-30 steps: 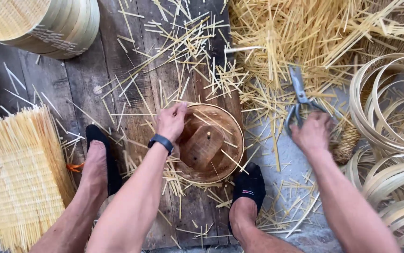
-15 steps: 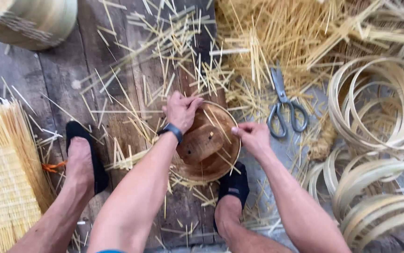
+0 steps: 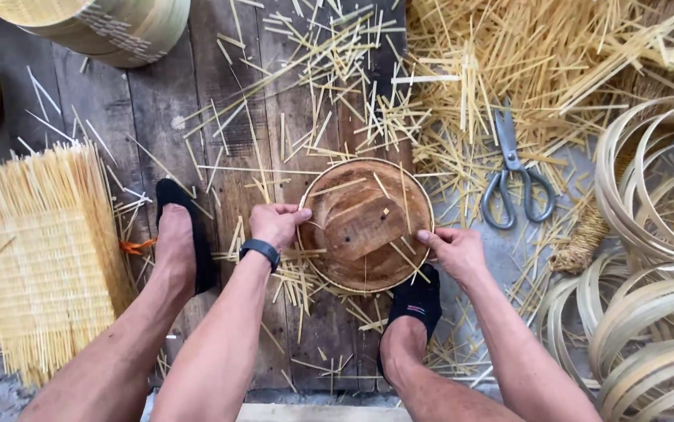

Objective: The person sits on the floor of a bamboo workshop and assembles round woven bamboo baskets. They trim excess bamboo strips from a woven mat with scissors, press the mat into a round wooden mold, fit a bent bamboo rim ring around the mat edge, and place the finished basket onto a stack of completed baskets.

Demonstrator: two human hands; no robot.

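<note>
Plank floor (image 3: 196,117): round wooden block (image 3: 365,225) between hands.

Both hands (image 3: 276,223) (image 3: 454,250) gripping round wooden disc (image 3: 365,225), scissors (image 3: 514,173) nearby

The disc (image 3: 365,227) was a round, brown wooden piece with a thin pale bamboo rim and a raised, roughly rectangular wooden block at its middle, tilted a little off square. It lay flat on dark floor planks between the person's two feet, with a few short pale bamboo slivers scattered across its face and more of them sticking out from beneath its lower edge. The left hand (image 3: 276,223) gripped its left rim with fingertips curled over the edge, and the right hand (image 3: 454,252) pinched its lower right rim.
</note>
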